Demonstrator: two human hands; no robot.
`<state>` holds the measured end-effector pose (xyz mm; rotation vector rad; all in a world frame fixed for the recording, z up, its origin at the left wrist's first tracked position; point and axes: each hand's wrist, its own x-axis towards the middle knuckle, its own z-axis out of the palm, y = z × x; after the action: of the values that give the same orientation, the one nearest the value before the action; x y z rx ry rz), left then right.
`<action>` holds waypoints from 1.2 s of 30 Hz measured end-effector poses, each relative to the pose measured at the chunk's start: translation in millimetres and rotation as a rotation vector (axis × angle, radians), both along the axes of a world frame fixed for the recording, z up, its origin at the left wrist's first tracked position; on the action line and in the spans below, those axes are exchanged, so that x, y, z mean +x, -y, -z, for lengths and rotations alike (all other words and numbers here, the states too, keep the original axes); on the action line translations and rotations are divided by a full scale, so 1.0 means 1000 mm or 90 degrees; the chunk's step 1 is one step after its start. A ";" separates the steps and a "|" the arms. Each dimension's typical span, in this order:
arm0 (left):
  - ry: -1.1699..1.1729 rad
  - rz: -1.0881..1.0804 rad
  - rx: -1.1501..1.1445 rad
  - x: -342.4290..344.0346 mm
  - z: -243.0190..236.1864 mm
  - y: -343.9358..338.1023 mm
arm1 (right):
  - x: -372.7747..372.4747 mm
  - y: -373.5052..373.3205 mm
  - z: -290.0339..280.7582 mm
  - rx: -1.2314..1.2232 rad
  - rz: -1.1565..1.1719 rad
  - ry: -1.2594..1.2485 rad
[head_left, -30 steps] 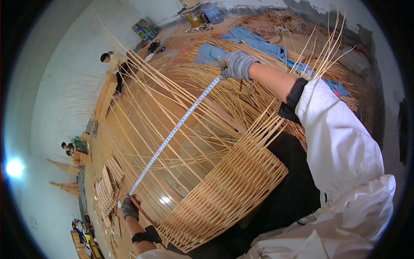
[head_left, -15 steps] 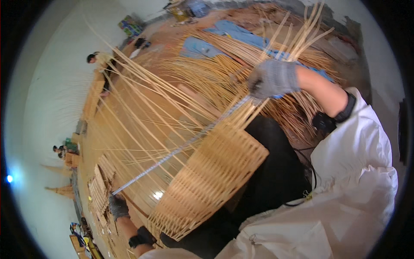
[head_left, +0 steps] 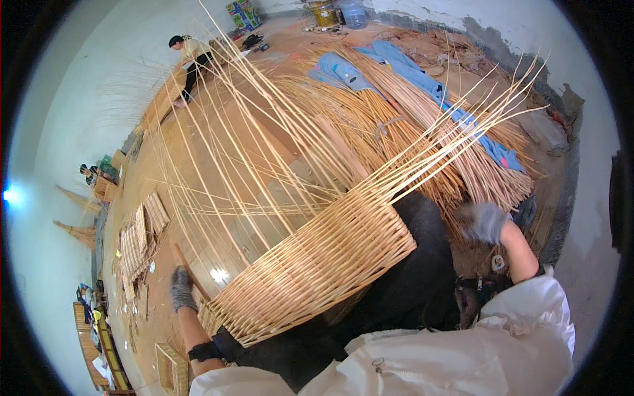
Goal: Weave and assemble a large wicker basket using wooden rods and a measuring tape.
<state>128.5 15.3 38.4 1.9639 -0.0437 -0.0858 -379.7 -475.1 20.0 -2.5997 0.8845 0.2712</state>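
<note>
A woven wicker basket lies tilted across my lap, with long unwoven rods fanning out from its far side and its right end. My left hand, in a grey glove, is beside the basket's left end, close to a brown stick; its fingers are mostly hidden. To the right of the basket, my right hand, also gloved, is smeared by motion near the butts of the rod bundles. Below that hand is a small roundish pale thing that I cannot make out. No tape measure shows clearly.
Bundles of wicker rods lie at the right, partly under blue cloth. Woven panels and a small rectangular basket are on the floor at left. A person bends over work at the far left.
The tape measure stretched between my hands is no longer seen across the rods. My right hand has moved down and right, away from the basket's corner. My left hand has shifted slightly up.
</note>
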 end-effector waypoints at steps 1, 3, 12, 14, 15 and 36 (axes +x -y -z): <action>-0.079 0.080 -0.147 0.000 0.019 -0.010 | 0.045 -0.019 -0.044 0.103 0.029 0.278; -0.091 0.047 -0.168 -0.032 0.027 0.012 | 0.120 -0.020 -0.070 -0.100 -0.037 0.482; -0.089 0.099 -0.484 -0.122 0.006 -0.028 | 0.186 -0.033 -0.056 -0.043 0.133 0.417; -0.044 0.029 -0.507 -0.145 -0.029 -0.005 | 0.173 -0.039 -0.095 -0.067 0.138 0.509; 0.004 -0.038 -0.522 -0.153 -0.045 0.005 | 0.173 -0.041 -0.121 -0.090 0.137 0.540; -0.093 0.225 -0.539 -0.081 0.013 0.083 | 0.233 0.078 -0.095 -0.287 0.112 0.683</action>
<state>47.8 -67.5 25.0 1.0841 -0.2851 -0.3772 -146.6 -553.4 114.9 -2.4199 0.7653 -1.3678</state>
